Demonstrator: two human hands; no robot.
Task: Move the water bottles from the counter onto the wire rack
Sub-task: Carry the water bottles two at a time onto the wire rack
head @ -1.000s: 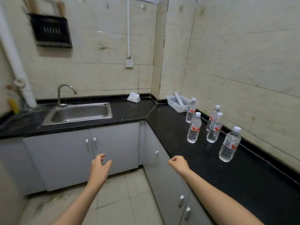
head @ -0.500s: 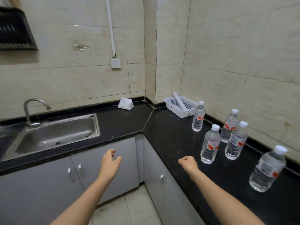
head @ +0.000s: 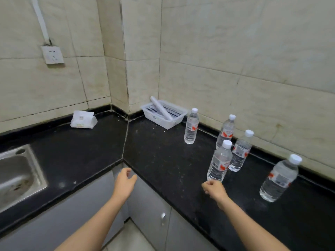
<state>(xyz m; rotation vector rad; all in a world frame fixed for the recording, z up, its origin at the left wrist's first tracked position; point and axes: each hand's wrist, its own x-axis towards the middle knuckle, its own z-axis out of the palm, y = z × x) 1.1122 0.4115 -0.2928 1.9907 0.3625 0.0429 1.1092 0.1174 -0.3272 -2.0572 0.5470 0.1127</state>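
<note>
In the head view, five bottles (head: 241, 153) stand upright on the bench (head: 163, 160). The nearest bottle (head: 219, 161) is just beyond the fingers of the right hand (head: 214, 190), which are curled together on nothing. The left hand (head: 125, 183) is held empty, fingers loosely apart. No rack is shown. Two bottles are crowded right behind the nearest; if it is grasped hastily, they could be knocked over, as could the light nearest bottle itself.

both bare forearms reach forward. the left hand (head: 125, 183) is held loose, fingers lightly curved, holding nothing. the right hand (head: 214, 189) is curled into a loose fist, empty.
</note>
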